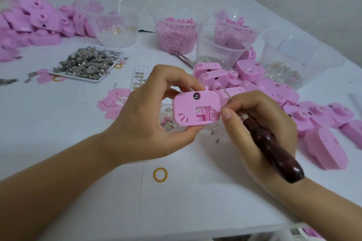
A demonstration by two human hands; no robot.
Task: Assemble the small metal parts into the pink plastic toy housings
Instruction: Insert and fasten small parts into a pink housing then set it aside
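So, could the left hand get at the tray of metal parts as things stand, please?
Probably not yet: the left hand grips the housing, so its fingers are taken. The way to the tray looks free, with only flat pieces lying between; with the housing set down, it should reach.

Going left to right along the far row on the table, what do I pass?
A pile of pink housings → cup of clear pieces → cup of pink beads → cup holding a white ribbed part.
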